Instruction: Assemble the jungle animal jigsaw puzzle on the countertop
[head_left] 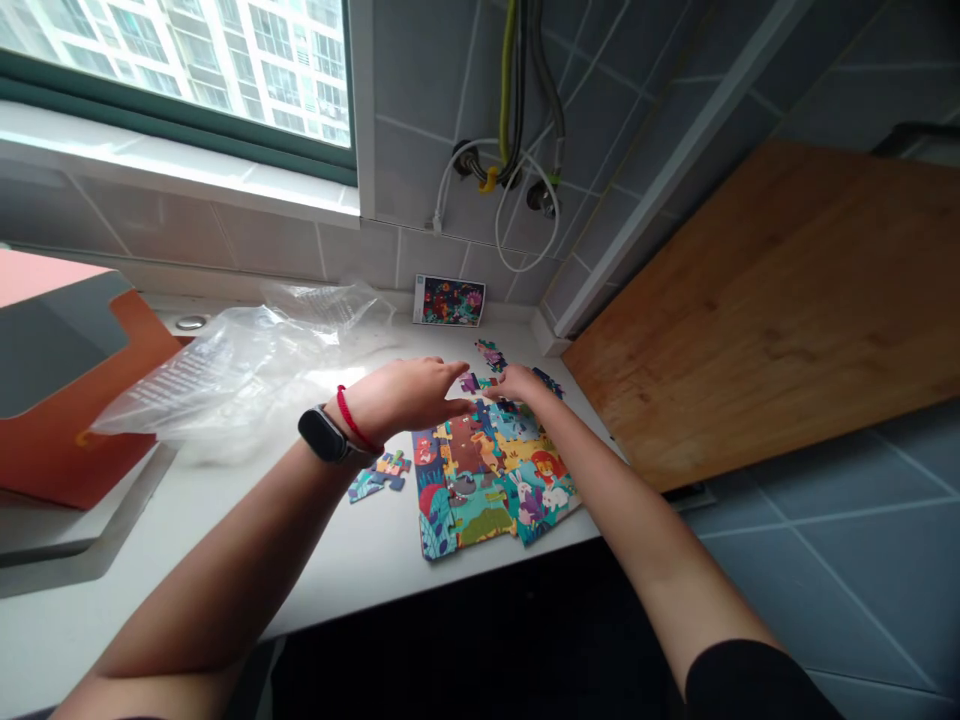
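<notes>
1. Jigsaw puzzle (487,480), partly joined, lay on a white counter (337,570), with 1 small cluster of loose pieces (388,470) to its left.
2. Left hand (420,395), palm down, hovered near the puzzle's far edge, thumb and fingers parted; a watch (322,435) and red band (352,422) circled the wrist.
3. Right hand (519,384) bent inward over the far pieces; whether it gripped 1 could not be told.
4. Clear plastic (225,365) and an orange box (90,450) sat below a window (187,60).
5. Right forearm (622,500) hid part of the puzzle; the frame cut off the box.
</notes>
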